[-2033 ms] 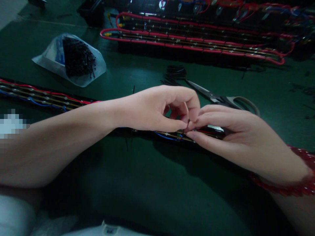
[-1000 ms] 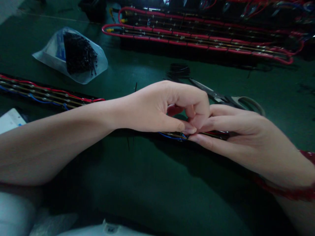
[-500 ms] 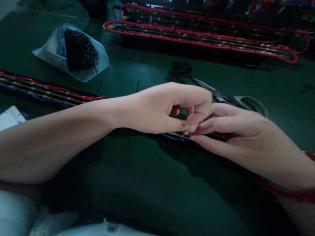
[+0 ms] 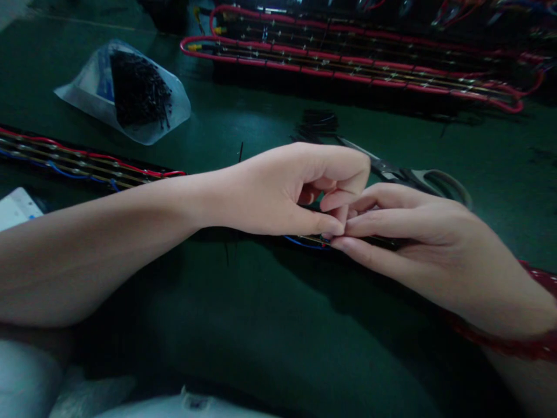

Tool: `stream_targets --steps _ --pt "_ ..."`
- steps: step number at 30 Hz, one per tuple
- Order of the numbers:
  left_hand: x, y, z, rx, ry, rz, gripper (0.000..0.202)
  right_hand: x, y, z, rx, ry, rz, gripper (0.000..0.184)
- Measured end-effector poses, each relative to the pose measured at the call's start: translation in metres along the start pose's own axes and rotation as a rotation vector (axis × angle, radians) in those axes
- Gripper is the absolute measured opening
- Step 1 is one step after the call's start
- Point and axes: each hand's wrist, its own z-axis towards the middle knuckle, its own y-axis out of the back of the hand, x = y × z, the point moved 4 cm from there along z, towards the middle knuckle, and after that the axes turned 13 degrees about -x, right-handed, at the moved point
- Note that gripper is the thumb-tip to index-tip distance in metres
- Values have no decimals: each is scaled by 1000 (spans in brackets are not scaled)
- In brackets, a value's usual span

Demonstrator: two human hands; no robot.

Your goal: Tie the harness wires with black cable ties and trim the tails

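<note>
Wiring strip [image 4: 89,162] runs left to right beneath your hands. Left hand [image 4: 282,191] and right hand [image 4: 439,238] meet, fingertips bunched — cannot tell what they pinch. Scissors [image 4: 387,169] lie beyond; bag [image 4: 98,108] far left.

A long strip [image 4: 78,157] lies across the table [image 4: 243,313] from the left, running beneath the left hand [image 4: 282,194] and the right hand [image 4: 426,235], whose fingertips meet over it; a card [image 4: 17,210] lies at far left, before the strip. Behind the strip, a bag [image 4: 93,101] with ties [image 4: 139,90] in it sits to the left, and scissors [image 4: 394,174] lie just behind the right hand, tips beside a small pile [image 4: 319,123]. Farther back, looped cables [image 4: 278,62] stretch toward the right.
</note>
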Motion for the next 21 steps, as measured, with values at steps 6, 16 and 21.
stream_targets --steps 6,16,21 --pt "0 -2 -1 17 22 -27 26 2 0 2 14 25 -24 16" --pt "0 0 0 20 22 -32 23 9 1 -1 -1 118 -114 15" --pt "0 0 0 29 -21 16 18 9 1 -2 -5 169 -136 12"
